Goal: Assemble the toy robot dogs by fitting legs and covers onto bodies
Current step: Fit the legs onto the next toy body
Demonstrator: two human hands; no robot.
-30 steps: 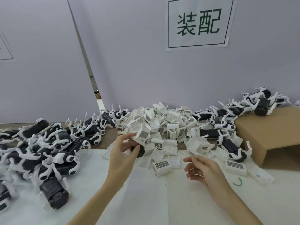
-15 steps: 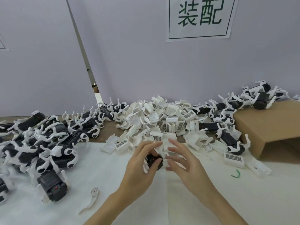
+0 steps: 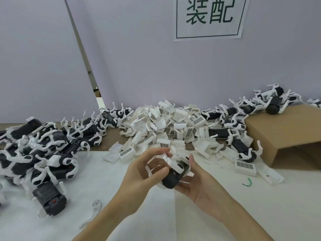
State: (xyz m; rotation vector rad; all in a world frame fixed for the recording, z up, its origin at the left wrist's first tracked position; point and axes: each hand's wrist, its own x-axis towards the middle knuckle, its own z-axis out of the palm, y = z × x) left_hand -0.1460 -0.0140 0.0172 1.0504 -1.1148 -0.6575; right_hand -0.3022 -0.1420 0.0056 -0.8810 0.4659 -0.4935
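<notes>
Held just above the white table sheet (image 3: 107,173), in the middle of the view: a black toy dog body (image 3: 173,177) with white legs fitted, caught between both hands. Left hand (image 3: 139,176) curled against its left side, thumb pressed to the body's near end, fingers arched over the top toward a white cover (image 3: 178,152) sitting on the body — whether seated fully, cannot tell. Right hand (image 3: 198,185) cupped beneath and on the right, palm up, fingers curved round the body's underside and far side. Behind the hands, a heap of loose white covers (image 3: 166,126) against the wall. To the left, a pile of finished dogs (image 3: 43,150); nearer, one black dog body (image 3: 49,197) lying alone, and a single loose white leg (image 3: 92,214) just beside the left forearm. On the right, a brown cardboard box (image 3: 284,134) with more dogs (image 3: 267,103) on and beside it — and a small green wire twist (image 3: 247,182) on the sheet.
</notes>
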